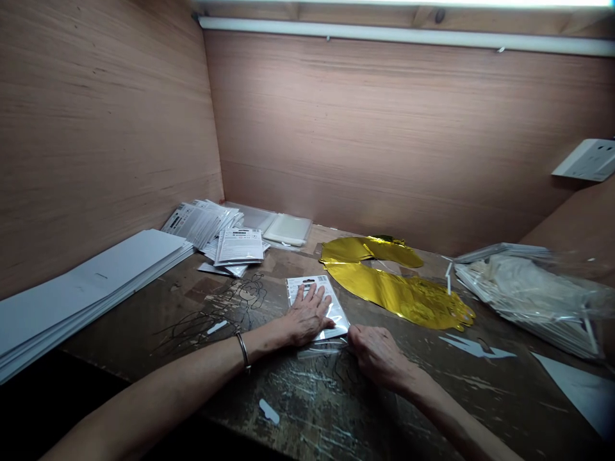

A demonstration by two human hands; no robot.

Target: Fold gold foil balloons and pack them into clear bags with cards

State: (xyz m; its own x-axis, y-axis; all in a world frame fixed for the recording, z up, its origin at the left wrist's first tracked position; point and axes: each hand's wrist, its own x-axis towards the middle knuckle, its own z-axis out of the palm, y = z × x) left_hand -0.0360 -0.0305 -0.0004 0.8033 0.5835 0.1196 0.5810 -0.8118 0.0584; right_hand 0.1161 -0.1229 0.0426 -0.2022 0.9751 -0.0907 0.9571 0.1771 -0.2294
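A white printed card in a clear plastic bag (pixel 339 320) lies flat on the worn dark table, its hang-hole end pointing away from me. My left hand (pixel 310 315) rests on it with fingers spread, pressing it down; a bracelet circles that wrist. At the bag's near right corner is my right hand (pixel 372 349), its fingers curled closed and touching the corner. Whatever those fingers pinch is hidden. A clear plastic flap (pixel 321 349) shows at the bag's near edge. Just beyond lies a flat gold foil balloon (pixel 379 285).
Packed cards (pixel 239 246) are piled at back left, beside clear bags (pixel 288 229). A stack of white card sheets (pixel 96 275) runs along the left wall. On the right sits a plastic-wrapped bundle (pixel 523 288). Dark thin strings (pixel 211 326) and paper scraps (pixel 269 411) litter the tabletop.
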